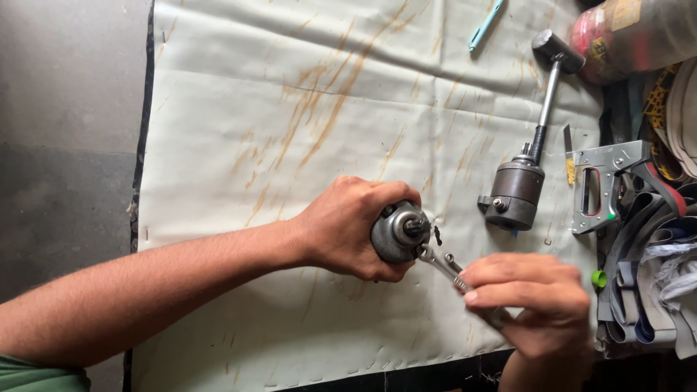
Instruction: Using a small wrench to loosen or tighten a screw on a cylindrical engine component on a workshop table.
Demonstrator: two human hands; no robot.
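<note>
from the head view i see my left hand (348, 225) wrapped around a round grey metal motor housing (396, 232), its grip clenched on the body so that the end with the short shaft points up toward the camera. the housing sits near the middle of the tabletop, on a pale sheet (290, 109) streaked with rusty orange marks. my right hand (537, 301) is just beside it, lower and to the right, its grip closed on the handle of a small metal wrench (443, 265); the open end of the wrench touches the rim of the housing close to the shaft. a tiny dark part (437, 234) lies on the sheet just beside the housing. well apart, up and to the right, a second grey cylindrical motor part (514, 192) rests on the sheet, and a metal hammer (552, 80) lies with its handle end touching the top of it and its head farther away. a light blue pen (485, 25) lies near the top edge. at the right edge sits a metal staple gun (606, 185) beside a heap of straps and cloth (646, 290), with a small green cap (598, 278) near it and a clear plastic jar (632, 33) in the top corner. bare grey floor (65, 109) shows on the left.
</note>
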